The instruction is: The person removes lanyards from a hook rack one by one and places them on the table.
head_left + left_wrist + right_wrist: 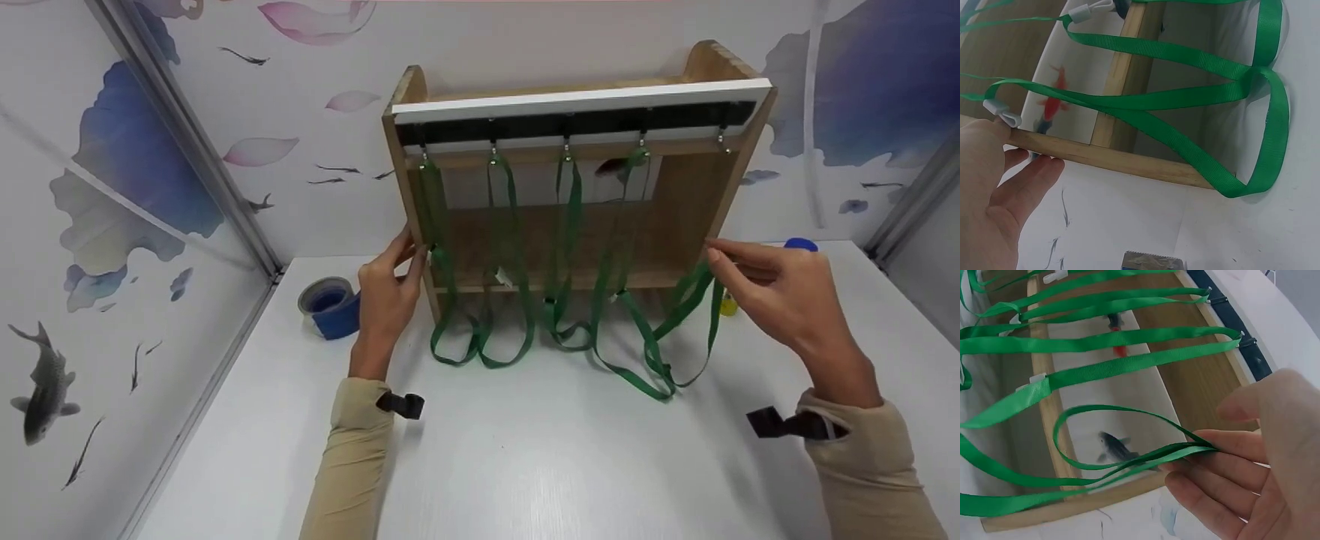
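A wooden rack (731, 176) stands on the table with a white-and-black hook strip across its top front. Green lanyards (574, 199) hang from several of the hooks; the rightmost hook (723, 141) carries none. At the rack's left side panel, my left hand (390, 292) grips the edge, thumb and fingers on either side of it (1010, 185). Near the right side panel, my right hand (787, 292) holds another green lanyard (712, 289) by its upper end, its loop drooping toward the table. In the right wrist view that lanyard's end (1185, 449) lies at the fingers.
On the table (525, 465), a roll of blue tape (334, 315) lies left of the rack. A blue-capped object (801, 244) is partly hidden behind my right hand. Painted wall panels (315, 150) stand behind the rack and at the left.
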A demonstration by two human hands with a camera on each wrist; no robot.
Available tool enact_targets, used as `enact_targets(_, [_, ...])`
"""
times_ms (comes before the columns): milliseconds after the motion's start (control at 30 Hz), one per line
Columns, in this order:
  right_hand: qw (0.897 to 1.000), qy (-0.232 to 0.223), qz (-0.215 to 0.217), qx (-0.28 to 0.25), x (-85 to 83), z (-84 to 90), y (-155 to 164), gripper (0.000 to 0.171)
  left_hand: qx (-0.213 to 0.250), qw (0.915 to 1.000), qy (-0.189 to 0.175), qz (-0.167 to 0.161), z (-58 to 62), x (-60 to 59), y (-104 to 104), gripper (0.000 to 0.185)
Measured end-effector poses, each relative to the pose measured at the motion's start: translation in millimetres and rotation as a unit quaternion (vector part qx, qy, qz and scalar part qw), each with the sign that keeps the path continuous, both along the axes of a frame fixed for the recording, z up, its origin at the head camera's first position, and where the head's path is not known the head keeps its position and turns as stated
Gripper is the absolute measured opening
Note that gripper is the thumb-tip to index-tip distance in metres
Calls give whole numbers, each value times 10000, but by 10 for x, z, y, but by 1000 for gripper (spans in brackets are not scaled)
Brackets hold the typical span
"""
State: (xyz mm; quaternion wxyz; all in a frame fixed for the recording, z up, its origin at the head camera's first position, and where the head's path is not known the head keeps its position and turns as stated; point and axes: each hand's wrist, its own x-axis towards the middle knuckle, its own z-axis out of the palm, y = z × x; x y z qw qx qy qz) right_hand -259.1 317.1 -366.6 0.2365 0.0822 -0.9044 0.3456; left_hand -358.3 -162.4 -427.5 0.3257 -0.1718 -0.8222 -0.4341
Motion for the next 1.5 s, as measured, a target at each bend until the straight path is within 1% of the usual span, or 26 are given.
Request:
enact_targets(100, [9990, 313, 143, -300, 3, 7, -62, 32, 3, 10000, 32, 12, -17, 2, -1, 46])
enact_targets(167, [9966, 511, 182, -627, 9, 22, -93, 42, -7, 10000, 47, 16, -23, 0, 1, 46])
enact_targets(233, [9915, 646, 167, -1115, 11, 49, -105, 50, -30, 10000, 60, 33, -25, -5, 1, 46])
enact_targets(300, [9833, 756, 97, -1650, 11, 79, -97, 53, -41, 10000, 62, 46, -19, -8, 3, 46])
enact_targets(367, [9747, 784, -4, -2093, 1, 96, -62, 48, -47, 10000, 59, 66, -12, -8, 3, 47])
enact_targets(400, [9719, 739, -60, -2235, -8, 93, -34, 43, -52, 9999, 55, 86, -11, -8, 1, 47])
enact_targets(467, [9706, 608, -147, -2323, -30, 55, 46, 35, -35, 9999, 54, 101, -8, -3, 3, 47])
enact_targets(533, [9766, 283, -284, -2112, -42, -26, 167, 33, -43, 9999, 38, 115, -10, 0, 6, 47])
enact_targets(600, [9828, -175, -416, -1788, -41, -131, 314, 34, -36, 9999, 25, 109, -14, 1, 10, 47])
enact_targets(667, [9864, -678, -612, -1369, -24, -239, 468, 39, -40, 9999, 6, 104, -14, 1, 14, 47])
enact_targets(733, [9850, -1213, -809, -920, -12, -330, 611, 44, -42, 9999, -13, 93, -11, 0, 16, 47])
enact_targets(833, [9787, -1703, -1103, -320, -15, -418, 781, 46, -36, 9999, -19, 105, -3, -5, 15, 48])
enact_targets(900, [9740, -1858, -1294, -38, -27, -453, 873, 43, -32, 9999, -17, 113, 0, -5, 13, 49])
enact_targets(933, [9728, -1853, -1388, 98, -29, -466, 913, 42, -30, 9999, -16, 114, 1, -3, 12, 49])
enact_targets(1000, [9725, -1705, -1543, 363, -27, -491, 960, 37, -37, 9999, -10, 121, -1, -2, 11, 49])
enact_targets(1033, [9747, -1558, -1528, 476, -29, -501, 969, 34, -40, 9999, -3, 120, -1, -2, 10, 48])
enact_targets(1100, [9789, -1357, -1344, 732, -30, -527, 945, 30, -18, 10000, 32, 90, -1, -1, 8, 48])
enact_targets(1133, [9809, -1309, -1126, 897, -31, -548, 910, 28, -10, 10000, 47, 74, 1, -1, 5, 48])
enact_targets(1200, [9805, -1452, -579, 1189, -46, -605, 799, 26, 5, 10000, 80, 57, 2, -6, -3, 48])
enact_targets(1233, [9780, -1605, -285, 1304, -60, -642, 727, 27, 5, 9999, 86, 53, 3, -7, -7, 48])
enact_targets(1300, [9678, -2023, 235, 1479, -93, -719, 574, 28, -3, 9999, 76, 66, 3, -7, -11, 48])
enact_targets(1333, [9624, -2181, 407, 1566, -112, -761, 495, 28, -10, 9999, 70, 72, 2, -6, -11, 48])
enact_targets(1400, [9555, -2366, 623, 1648, -147, -839, 364, 30, -11, 9999, 44, 92, -6, -4, -6, 48])
enact_targets(1500, [9512, -2520, 798, 1589, -163, -931, 236, 33, -27, 10000, 8, 93, -17, -1, 5, 49])
